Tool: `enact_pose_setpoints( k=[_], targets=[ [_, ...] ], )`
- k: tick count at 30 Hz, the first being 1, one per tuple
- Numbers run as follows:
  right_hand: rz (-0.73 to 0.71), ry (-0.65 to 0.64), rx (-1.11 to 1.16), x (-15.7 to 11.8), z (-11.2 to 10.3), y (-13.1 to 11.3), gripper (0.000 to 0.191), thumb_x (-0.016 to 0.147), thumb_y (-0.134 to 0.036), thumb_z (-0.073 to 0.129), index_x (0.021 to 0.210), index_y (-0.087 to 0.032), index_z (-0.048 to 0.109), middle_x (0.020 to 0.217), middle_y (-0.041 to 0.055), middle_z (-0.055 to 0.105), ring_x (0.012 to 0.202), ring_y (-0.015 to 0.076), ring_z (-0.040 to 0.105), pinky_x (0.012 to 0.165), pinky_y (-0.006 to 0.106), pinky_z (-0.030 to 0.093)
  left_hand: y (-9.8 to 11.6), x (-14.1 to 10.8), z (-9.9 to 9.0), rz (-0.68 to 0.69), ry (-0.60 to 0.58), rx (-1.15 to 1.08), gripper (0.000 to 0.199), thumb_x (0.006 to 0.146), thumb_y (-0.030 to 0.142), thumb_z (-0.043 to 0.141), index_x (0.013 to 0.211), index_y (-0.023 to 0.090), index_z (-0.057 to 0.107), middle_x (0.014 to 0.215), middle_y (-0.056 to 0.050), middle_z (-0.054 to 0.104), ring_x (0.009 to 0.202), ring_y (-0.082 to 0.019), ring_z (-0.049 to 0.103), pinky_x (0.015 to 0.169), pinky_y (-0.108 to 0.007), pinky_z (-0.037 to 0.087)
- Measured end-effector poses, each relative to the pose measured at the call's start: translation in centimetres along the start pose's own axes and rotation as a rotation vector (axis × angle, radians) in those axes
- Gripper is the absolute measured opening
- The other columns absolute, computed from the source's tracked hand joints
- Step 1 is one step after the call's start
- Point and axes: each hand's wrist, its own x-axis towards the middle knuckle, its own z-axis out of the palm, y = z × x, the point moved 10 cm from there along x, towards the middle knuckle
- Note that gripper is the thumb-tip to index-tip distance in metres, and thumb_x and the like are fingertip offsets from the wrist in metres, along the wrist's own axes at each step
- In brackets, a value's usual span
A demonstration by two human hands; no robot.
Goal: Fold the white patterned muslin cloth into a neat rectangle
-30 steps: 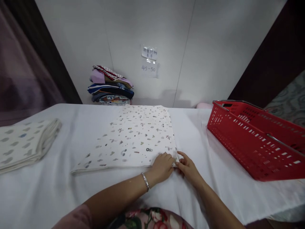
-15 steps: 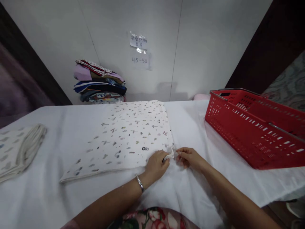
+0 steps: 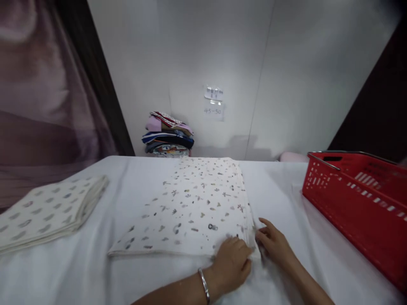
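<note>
A white cloth [image 3: 190, 207] printed with small grey and brown motifs lies folded flat in front of me. My left hand [image 3: 231, 262], a silver bangle on its wrist, has its fingers curled down on the near right corner of this cloth. Just to the right, my right hand [image 3: 275, 245] has its fingers bent against the cloth's right edge close to that corner, with the fingertips partly hidden. Both hands look closed on the fabric, though slight blur softens the fingers.
Another folded printed cloth [image 3: 47, 212] lies at the left on the white-covered table [image 3: 280, 186]. A red plastic basket [image 3: 356, 216] stands at the right. Behind the far edge is a stack of folded fabrics [image 3: 168, 137], below paper signs [image 3: 214, 111] on the wall.
The camera view has tilted up and swung left. The cloth's near right corner, earlier bunched up in my left hand, now lies flatter. My right hand has come to the cloth's edge.
</note>
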Motion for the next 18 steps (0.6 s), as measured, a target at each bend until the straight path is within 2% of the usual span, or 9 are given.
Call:
enact_pose_setpoints(
  k=[2, 4, 6, 7, 10, 13, 15, 18],
  targets=[
    [-0.285, 0.03, -0.155, -1.1, -1.1, -1.9, 0.049, 0.075, -0.025, 0.049, 0.123, -0.021, 0.05, 0.109, 0.0099, 0.062, 0.094, 0.024, 0.062, 0.072, 0.035, 0.054, -0.4, 0.0, -0.1, -0.018, 0.007, -0.022, 0.016, 0.074, 0.018, 0.054, 0.09, 0.021, 0.052, 0.09, -0.002, 0.058, 0.085, -0.018, 0.05, 0.077, -0.032, 0.04],
    [-0.584, -0.088, -0.266, -3.0, 0.1, -3.6, 0.052, 0.074, -0.019, 0.05, 0.125, -0.027, 0.052, 0.128, 0.0068, 0.052, 0.119, 0.026, 0.047, 0.094, 0.04, 0.045, -0.6, 0.1, -0.1, -0.032, 0.002, -0.047, 0.015, 0.075, 0.021, 0.055, 0.09, 0.022, 0.052, 0.09, -0.002, 0.059, 0.084, -0.017, 0.051, 0.076, -0.031, 0.041],
    [-0.792, -0.189, -0.334, -4.9, 1.5, -4.2, 0.056, 0.074, -0.018, 0.052, 0.129, -0.029, 0.048, 0.134, 0.0049, 0.048, 0.127, 0.0264, 0.038, 0.102, 0.042, 0.038, -0.6, 0.4, -0.1, -0.039, -0.009, -0.059, 0.015, 0.075, 0.023, 0.055, 0.09, 0.021, 0.052, 0.091, -0.002, 0.059, 0.084, -0.017, 0.052, 0.076, -0.031, 0.041],
    [-0.843, -0.19, -0.361, -5.3, 2.0, -4.1, 0.056, 0.075, -0.019, 0.053, 0.13, -0.029, 0.048, 0.134, 0.0054, 0.048, 0.127, 0.0268, 0.038, 0.102, 0.043, 0.039, -0.6, 0.6, 0.0, -0.045, -0.017, -0.057, 0.015, 0.075, 0.024, 0.055, 0.09, 0.021, 0.052, 0.091, -0.003, 0.06, 0.084, -0.018, 0.052, 0.075, -0.031, 0.041],
    [-0.888, -0.107, -0.451, -4.7, 2.6, -3.4, 0.048, 0.077, -0.024, 0.058, 0.124, -0.029, 0.054, 0.124, 0.0074, 0.057, 0.116, 0.0281, 0.051, 0.097, 0.044, 0.044, -1.1, 0.9, 0.3, -0.072, -0.054, -0.048, 0.013, 0.076, 0.029, 0.054, 0.087, 0.021, 0.052, 0.088, -0.003, 0.06, 0.081, -0.018, 0.053, 0.073, -0.031, 0.042],
    [-0.893, -0.138, -0.537, -3.5, 3.6, -2.0, 0.034, 0.078, -0.027, 0.058, 0.111, -0.034, 0.062, 0.104, 0.004, 0.068, 0.101, 0.0271, 0.061, 0.097, 0.049, 0.042, -2.3, 0.1, 0.1, -0.114, -0.108, -0.034, 0.026, 0.072, 0.039, 0.061, 0.088, 0.022, 0.051, 0.091, -0.002, 0.059, 0.082, -0.019, 0.053, 0.073, -0.032, 0.042],
    [-0.869, -0.188, -0.544, -2.7, 3.9, -0.9, 0.029, 0.078, -0.026, 0.055, 0.103, -0.037, 0.065, 0.096, 0.0023, 0.07, 0.098, 0.0274, 0.062, 0.097, 0.051, 0.042, -3.2, -1.1, -0.9, -0.115, -0.123, 0.011, 0.034, 0.067, 0.041, 0.066, 0.09, 0.021, 0.05, 0.097, -0.003, 0.058, 0.089, -0.02, 0.051, 0.079, -0.034, 0.041],
    [-0.867, -0.201, -0.494, -2.6, 2.9, -0.4, 0.03, 0.077, -0.028, 0.054, 0.102, -0.039, 0.065, 0.097, 0.0017, 0.07, 0.097, 0.0284, 0.063, 0.093, 0.049, 0.046, -5.1, -3.7, -3.8, -0.127, -0.103, 0.11, 0.025, 0.069, 0.024, 0.062, 0.09, 0.021, 0.05, 0.102, -0.003, 0.056, 0.096, -0.021, 0.048, 0.086, -0.036, 0.037]
  ],
)
